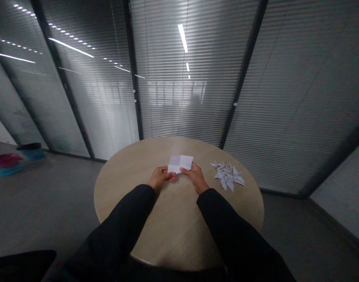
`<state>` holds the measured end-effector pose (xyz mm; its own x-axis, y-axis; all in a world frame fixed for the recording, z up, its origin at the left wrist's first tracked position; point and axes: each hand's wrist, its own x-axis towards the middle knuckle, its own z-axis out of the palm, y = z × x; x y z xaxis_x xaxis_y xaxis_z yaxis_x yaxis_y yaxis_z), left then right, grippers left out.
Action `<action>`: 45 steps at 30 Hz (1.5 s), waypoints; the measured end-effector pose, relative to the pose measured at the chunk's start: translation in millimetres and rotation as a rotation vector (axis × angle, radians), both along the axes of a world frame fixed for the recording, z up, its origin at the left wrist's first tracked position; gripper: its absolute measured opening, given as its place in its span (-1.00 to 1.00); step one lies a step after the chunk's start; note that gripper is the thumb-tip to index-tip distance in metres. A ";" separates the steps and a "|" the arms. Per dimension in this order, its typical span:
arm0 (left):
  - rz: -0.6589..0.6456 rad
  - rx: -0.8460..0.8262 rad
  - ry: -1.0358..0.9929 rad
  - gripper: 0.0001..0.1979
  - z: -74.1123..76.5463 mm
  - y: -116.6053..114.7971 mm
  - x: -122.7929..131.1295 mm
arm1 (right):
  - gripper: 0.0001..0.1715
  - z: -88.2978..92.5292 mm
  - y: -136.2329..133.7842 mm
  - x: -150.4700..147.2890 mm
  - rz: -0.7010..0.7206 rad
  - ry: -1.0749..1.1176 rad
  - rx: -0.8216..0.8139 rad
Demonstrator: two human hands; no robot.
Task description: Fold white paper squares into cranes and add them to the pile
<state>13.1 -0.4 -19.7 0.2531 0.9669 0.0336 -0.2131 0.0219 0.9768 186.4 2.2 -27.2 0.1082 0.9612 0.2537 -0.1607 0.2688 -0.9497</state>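
Observation:
A small white sheet of paper (180, 162) with crossing creases is held up just above the round table. My left hand (161, 176) grips its lower left corner, thumb in front and fingers bent behind. On the other side my right hand (196, 176) pinches the lower right part, with the thumb lying on the front face. To the right of my right hand lies a loose pile of folded white paper cranes (227, 174), their pointed wings and necks overlapping.
The round wooden table (173, 231) stands close to a glass partition with blinds (182, 117). A blue bin with a black liner (31, 151) and another blue bin with a red liner (6, 164) are on the floor at left. Something black (23, 264) is at the lower left.

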 end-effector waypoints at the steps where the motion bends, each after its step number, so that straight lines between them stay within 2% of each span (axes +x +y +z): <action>1: 0.012 -0.001 0.000 -0.79 0.8 1.8 -2.4 | -0.43 -0.3 1.5 3.6 -0.021 0.015 -0.002; 8: 0.214 0.029 -0.055 -0.88 3.4 14.7 -24.5 | -0.49 -7.7 11.9 23.3 -0.156 0.175 -0.066; 10: 0.216 0.022 -0.077 -0.83 1.4 13.4 -22.7 | -0.50 -8.3 10.1 18.5 -0.122 0.210 -0.067; 13: 0.073 -0.016 -0.059 -0.65 -2.5 5.1 -10.5 | -0.51 -7.8 4.1 5.6 -0.058 0.255 -0.077; 16: -0.041 0.057 -0.043 -0.56 -3.8 -4.7 3.6 | -0.52 -6.9 -2.3 -4.9 0.006 0.252 -0.069; 19: 0.006 0.073 -0.053 -0.59 -1.9 -8.5 9.2 | -0.51 -5.2 -7.3 -10.1 0.065 0.207 -0.074; 25: 0.191 0.127 -0.106 -0.58 -0.1 -3.1 1.3 | -0.45 0.8 -17.6 -18.1 0.160 0.152 -0.106; 29: 0.212 0.161 -0.171 -0.61 0.1 -3.3 0.6 | -0.50 1.1 -25.7 -23.0 0.272 0.048 -0.105; 33: 0.246 0.070 -0.254 -0.66 0.9 -1.9 1.3 | -0.53 -0.4 -28.9 -25.7 0.364 -0.074 -0.051; 35: 0.276 0.035 -0.307 -0.69 1.2 0.2 0.3 | -0.53 -0.8 -27.3 -25.7 0.346 -0.111 -0.004; 39: 0.313 0.028 -0.332 -0.77 0.9 2.7 -1.5 | -0.46 -2.2 -18.7 -24.5 0.218 -0.068 0.079; 42: 0.289 0.023 -0.256 -0.79 -0.1 1.1 0.2 | -0.43 -4.2 -12.6 -23.2 0.156 -0.019 0.099; 45: 0.237 0.010 -0.195 -0.77 -1.2 -1.4 3.7 | -0.44 -5.8 -10.7 -21.3 0.107 -0.060 0.105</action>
